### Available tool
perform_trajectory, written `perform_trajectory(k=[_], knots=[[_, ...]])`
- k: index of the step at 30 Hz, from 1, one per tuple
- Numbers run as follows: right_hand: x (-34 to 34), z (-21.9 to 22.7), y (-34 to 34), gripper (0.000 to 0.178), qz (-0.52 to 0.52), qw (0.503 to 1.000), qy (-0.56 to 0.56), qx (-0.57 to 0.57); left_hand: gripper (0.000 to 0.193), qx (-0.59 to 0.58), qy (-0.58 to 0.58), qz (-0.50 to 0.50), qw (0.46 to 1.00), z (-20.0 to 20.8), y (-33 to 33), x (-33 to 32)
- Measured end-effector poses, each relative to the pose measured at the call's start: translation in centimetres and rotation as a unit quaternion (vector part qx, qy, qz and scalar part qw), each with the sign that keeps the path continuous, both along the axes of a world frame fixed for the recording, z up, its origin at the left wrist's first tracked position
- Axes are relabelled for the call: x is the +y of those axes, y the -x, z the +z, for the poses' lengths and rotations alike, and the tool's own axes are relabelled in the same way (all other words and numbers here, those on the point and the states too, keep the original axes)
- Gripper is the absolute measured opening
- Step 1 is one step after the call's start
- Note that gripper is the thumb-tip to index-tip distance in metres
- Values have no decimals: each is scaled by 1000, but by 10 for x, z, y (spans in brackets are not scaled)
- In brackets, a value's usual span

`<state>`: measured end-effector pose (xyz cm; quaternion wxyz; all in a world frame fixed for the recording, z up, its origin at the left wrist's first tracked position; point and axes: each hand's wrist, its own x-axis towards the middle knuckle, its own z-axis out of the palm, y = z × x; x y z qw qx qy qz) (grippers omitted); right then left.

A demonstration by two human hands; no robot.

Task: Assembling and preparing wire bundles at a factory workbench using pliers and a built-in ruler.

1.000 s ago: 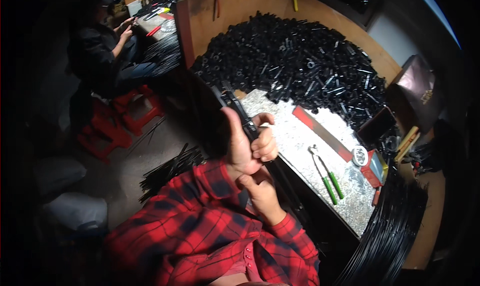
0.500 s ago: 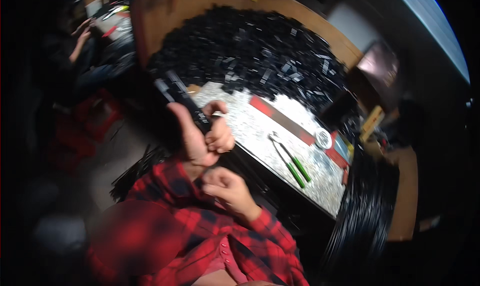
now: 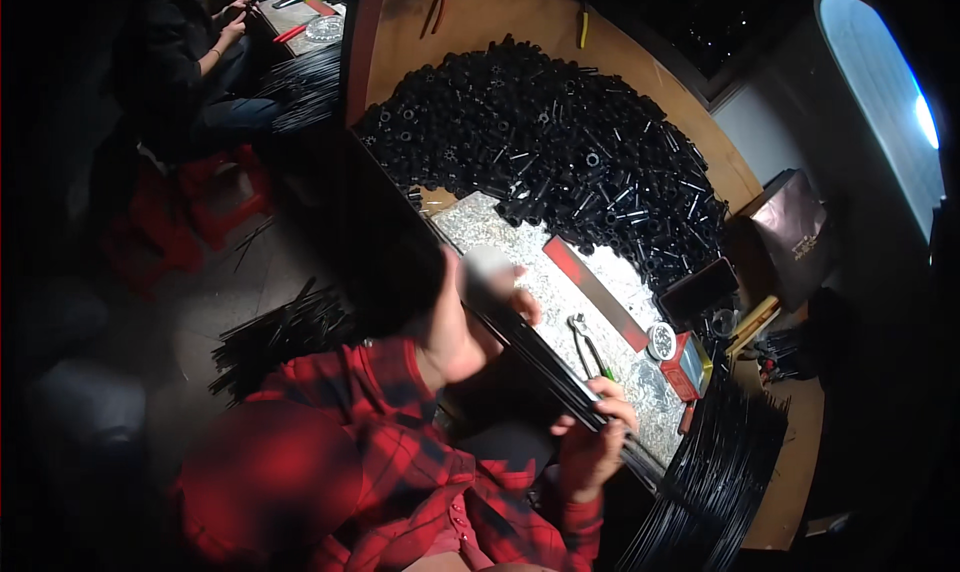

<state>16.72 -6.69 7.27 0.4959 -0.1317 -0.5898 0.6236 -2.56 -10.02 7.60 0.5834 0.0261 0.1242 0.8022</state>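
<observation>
Black rods [image 3: 548, 370], near five o'clock, are gripped by the right hand [image 3: 597, 447] and loosely encircled by the left hand [image 3: 460, 334], at six. Even support should be given by both, so bending is avoided.

At left, red stools [image 3: 228, 204] stand near a seated co-worker [image 3: 165, 57]. At right, a glossy bag [image 3: 790, 230] stands near a flat, dark rectangular object [image 3: 700, 288] and a yellow bar [image 3: 753, 326].

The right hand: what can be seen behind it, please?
Partly behind the right hand, green-handled pliers lie on the speckled worktop; their handle ends are covered from sight.
</observation>
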Motion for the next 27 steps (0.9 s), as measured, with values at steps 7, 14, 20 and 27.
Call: perform_trajectory(k=[7, 14, 20, 27], knots=[[17, 59, -19, 14, -52, 945, -66, -317, 57, 415, -53, -363, 832, -55, -23, -29], [17, -41, 28, 12, 142, 856, -102, -486, 41, 619, -126, 174, 756, 24, -9, 2], [4, -53, 47, 19, 187, 866, -98, -453, 27, 505, -173, 49, 844, 49, 10, 17], [5, -37, 41, 23, 226, 823, -85, -515, 12, 489, -210, -103, 840, 56, 25, 20]])
